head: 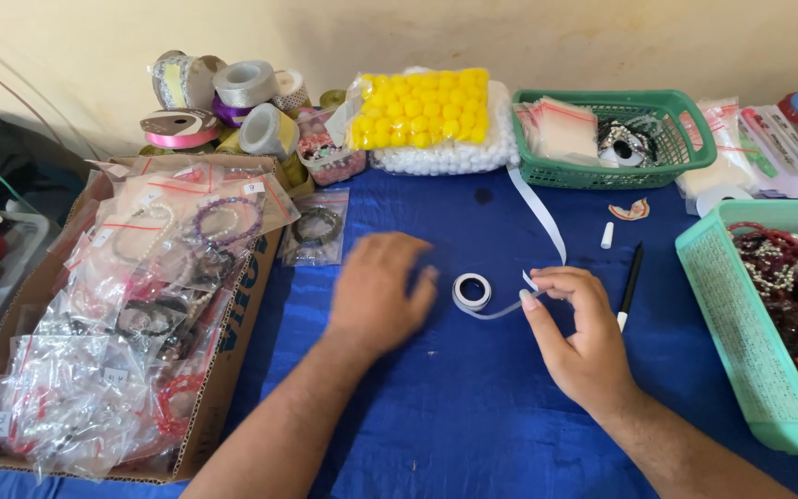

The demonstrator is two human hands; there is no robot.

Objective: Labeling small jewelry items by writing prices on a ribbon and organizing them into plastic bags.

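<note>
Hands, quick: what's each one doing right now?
Left hand: open, palm down on the blue cloth, blurred, beside the small tape roll, holding nothing.
Right hand: fingers pinched on the white tape strip.

Left hand [379,291] flat, palm down, fingers loosely spread; right hand [576,333] pinching, thumb against forefinger

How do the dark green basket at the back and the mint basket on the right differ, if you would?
The dark green basket holds small plastic bags; the mint basket holds beaded bracelets. The dark green basket shows whole, while the mint basket is cut off by the picture's edge. Both are perforated plastic on the blue cloth.
</note>
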